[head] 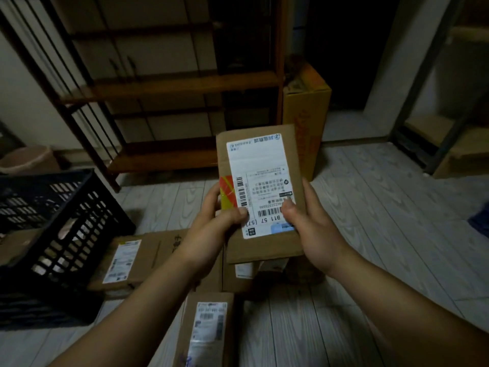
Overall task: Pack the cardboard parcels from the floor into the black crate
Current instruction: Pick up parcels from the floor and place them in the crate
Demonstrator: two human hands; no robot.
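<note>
The room was dim. Pale wood-grain planks covered the floor (pixel 370 207). A dark wooden shelf unit (pixel 185 86) (thin black rods slanting down its left side) stood against the white wall (pixel 21 88). A pink bin (pixel 29 158) sat left of it, and a black doorway (pixel 344 49) opened between it and a grey metal rack (pixel 436 128).

floor (pixel 370 207): pale wood-grain planks
near left: black crate (pixel 66 234) stood on it, slatted walls
near centre: three cardboard parcels laid close together: left parcel (pixel 137 260) just beside the crate, middle parcel (pixel 238 279), nearest parcel (pixel 209 327)
far centre: wooden shelf unit (pixel 172 83), tall carton (pixel 307 115) to its right
far left: pink bin (pixel 29 158)
</note>
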